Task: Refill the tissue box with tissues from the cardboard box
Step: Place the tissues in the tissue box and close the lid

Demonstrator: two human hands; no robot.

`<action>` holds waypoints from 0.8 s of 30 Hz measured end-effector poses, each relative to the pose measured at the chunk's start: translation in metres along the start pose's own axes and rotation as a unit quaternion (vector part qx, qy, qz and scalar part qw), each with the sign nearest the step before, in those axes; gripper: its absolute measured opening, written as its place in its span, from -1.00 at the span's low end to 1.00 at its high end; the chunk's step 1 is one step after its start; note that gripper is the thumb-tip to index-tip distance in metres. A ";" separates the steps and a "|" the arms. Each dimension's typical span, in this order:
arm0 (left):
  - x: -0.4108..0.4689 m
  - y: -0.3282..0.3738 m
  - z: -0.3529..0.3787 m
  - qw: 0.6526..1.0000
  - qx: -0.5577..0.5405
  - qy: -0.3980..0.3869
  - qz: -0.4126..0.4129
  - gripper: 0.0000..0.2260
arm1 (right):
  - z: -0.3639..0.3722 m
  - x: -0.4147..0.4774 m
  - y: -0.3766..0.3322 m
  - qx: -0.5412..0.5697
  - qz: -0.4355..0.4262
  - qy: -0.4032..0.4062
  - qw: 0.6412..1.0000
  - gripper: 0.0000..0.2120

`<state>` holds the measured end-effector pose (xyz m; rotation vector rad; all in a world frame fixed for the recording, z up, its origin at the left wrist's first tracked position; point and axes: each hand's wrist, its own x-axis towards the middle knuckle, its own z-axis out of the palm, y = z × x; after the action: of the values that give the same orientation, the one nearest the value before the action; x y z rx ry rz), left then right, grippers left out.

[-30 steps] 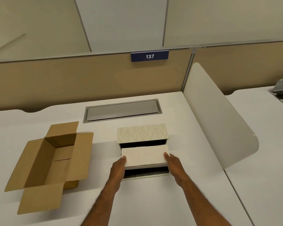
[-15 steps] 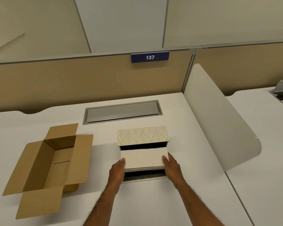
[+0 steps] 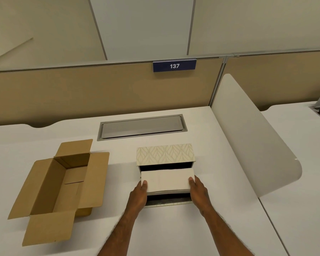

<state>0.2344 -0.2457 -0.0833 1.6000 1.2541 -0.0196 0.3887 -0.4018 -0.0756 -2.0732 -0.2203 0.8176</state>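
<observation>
left hand (image 3: 138, 194) and right hand (image 3: 198, 191) pinching the ends of the tissue stack (image 3: 167, 179), right over the open tissue box (image 3: 165, 155) | cardboard box (image 3: 58, 185) at 9 o'clock, flaps open | desk hatch (image 3: 142, 127) at 12 | 137 sign (image 3: 174, 65) behind

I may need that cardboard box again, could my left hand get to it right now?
Probably not yet: the left hand is busy gripping the tissue stack with the right hand. Otherwise the cardboard box sits unobstructed to its left.
</observation>
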 end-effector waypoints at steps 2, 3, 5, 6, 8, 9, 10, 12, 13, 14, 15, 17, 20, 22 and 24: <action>0.000 0.000 0.001 1.000 0.007 0.006 0.003 -0.50 | 0.001 -0.001 0.000 -0.001 -0.001 0.002 1.000 -0.54; 0.000 0.000 0.001 1.000 0.009 0.007 0.002 -0.50 | 0.001 -0.001 0.000 0.000 -0.001 0.002 1.000 -0.54; 0.000 0.000 0.002 1.000 0.013 0.006 -0.001 -0.50 | 0.000 -0.001 -0.001 0.001 0.001 -0.004 1.000 -0.54; 0.000 0.000 0.001 1.000 0.012 0.004 -0.001 -0.49 | -0.001 -0.001 -0.002 0.001 0.004 -0.007 1.000 -0.54; 0.001 0.000 -0.001 1.000 0.005 -0.001 -0.002 -0.49 | -0.002 -0.001 -0.004 -0.003 0.011 -0.013 1.000 -0.53; 0.002 0.000 -0.003 1.000 0.000 -0.003 -0.005 -0.49 | -0.003 -0.001 -0.005 -0.006 0.013 -0.017 1.000 -0.52; 0.001 0.000 -0.005 1.000 -0.005 -0.005 -0.010 -0.49 | -0.004 -0.001 -0.006 -0.008 0.013 -0.023 1.000 -0.52; 0.000 0.001 -0.007 1.000 -0.013 -0.010 -0.016 -0.48 | -0.005 -0.002 -0.009 -0.011 0.011 -0.034 0.999 -0.52; 0.000 0.001 -0.007 1.000 -0.016 -0.012 -0.017 -0.48 | -0.005 -0.002 -0.009 -0.011 0.010 -0.036 0.999 -0.52; -0.002 0.002 -0.007 1.000 -0.017 -0.013 -0.017 -0.48 | -0.005 -0.003 -0.010 -0.011 0.010 -0.038 0.999 -0.52; -0.003 0.003 -0.007 1.000 -0.019 -0.014 -0.016 -0.48 | -0.005 -0.003 -0.011 -0.010 0.010 -0.039 0.999 -0.52; -0.005 0.004 -0.008 0.999 -0.023 -0.021 -0.021 -0.47 | -0.006 -0.005 -0.011 -0.008 0.014 -0.043 0.999 -0.50; -0.007 0.005 -0.016 0.996 -0.068 -0.037 -0.036 -0.41 | -0.012 -0.006 -0.014 0.005 0.031 -0.047 0.998 -0.44; -0.006 0.010 -0.027 0.992 -0.116 -0.023 -0.041 -0.35 | -0.018 -0.003 -0.022 0.032 0.019 -0.012 0.999 -0.42; -0.001 0.020 -0.041 0.991 -0.123 0.035 -0.034 -0.34 | -0.029 0.002 -0.037 0.047 -0.014 0.062 0.997 -0.45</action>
<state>0.2261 -0.2154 -0.0507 1.3561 1.3115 0.1448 0.4136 -0.3976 -0.0363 -2.0189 -0.1398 0.6671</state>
